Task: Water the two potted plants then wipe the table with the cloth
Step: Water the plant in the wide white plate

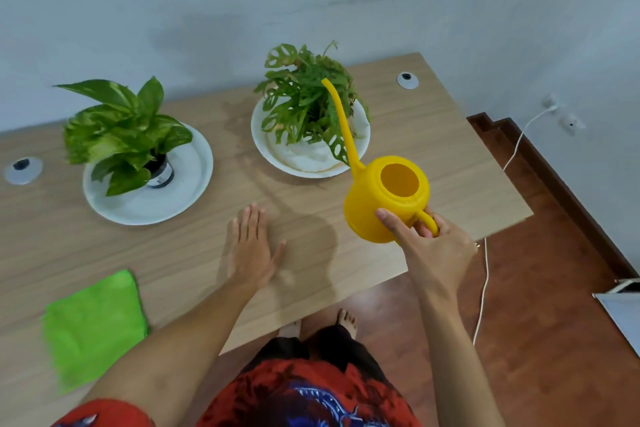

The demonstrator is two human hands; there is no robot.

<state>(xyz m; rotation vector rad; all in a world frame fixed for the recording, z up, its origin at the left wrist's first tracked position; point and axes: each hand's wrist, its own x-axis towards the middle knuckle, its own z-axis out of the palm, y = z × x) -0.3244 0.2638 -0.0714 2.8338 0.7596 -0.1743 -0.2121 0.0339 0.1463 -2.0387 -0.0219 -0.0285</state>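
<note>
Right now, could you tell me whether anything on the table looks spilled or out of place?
Nothing stands out: both plants sit upright on their plates, the cloth lies flat, and no puddle shows on the table.

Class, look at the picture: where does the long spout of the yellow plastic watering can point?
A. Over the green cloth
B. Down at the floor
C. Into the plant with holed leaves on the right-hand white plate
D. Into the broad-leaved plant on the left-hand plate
C: the right hand holds the yellow plastic watering can by its handle, with the spout tip among the holed leaves of the right-hand potted plant.
</note>
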